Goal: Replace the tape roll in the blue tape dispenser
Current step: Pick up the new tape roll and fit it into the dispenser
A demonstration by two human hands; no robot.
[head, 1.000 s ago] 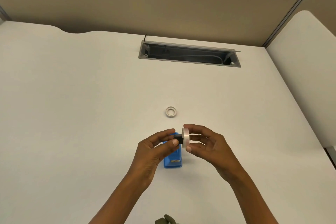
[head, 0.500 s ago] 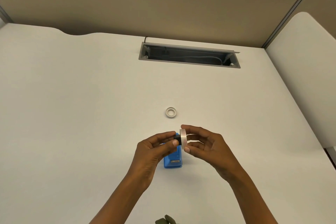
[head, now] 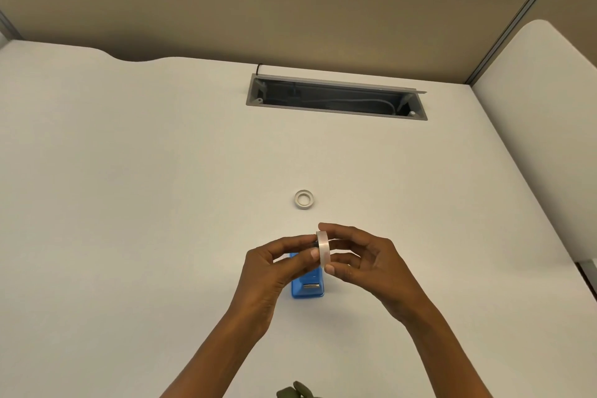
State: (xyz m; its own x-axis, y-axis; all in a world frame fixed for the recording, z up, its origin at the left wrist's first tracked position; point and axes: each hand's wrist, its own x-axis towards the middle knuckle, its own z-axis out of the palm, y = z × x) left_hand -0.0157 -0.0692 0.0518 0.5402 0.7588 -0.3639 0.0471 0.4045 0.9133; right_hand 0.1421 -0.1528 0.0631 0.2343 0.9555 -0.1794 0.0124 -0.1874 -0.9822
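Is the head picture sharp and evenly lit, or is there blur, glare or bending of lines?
Head view: soft, even light, no glare on the desk; its far edge bows, so wide-angle distortion; tape roll and blue dispenser look slightly soft.

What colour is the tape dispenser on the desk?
Blue; the tape dispenser shows in the head view, below both hands.

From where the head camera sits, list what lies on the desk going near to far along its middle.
blue tape dispenser → new tape roll held above it between the left hand and right hand → empty tape core → cable tray opening
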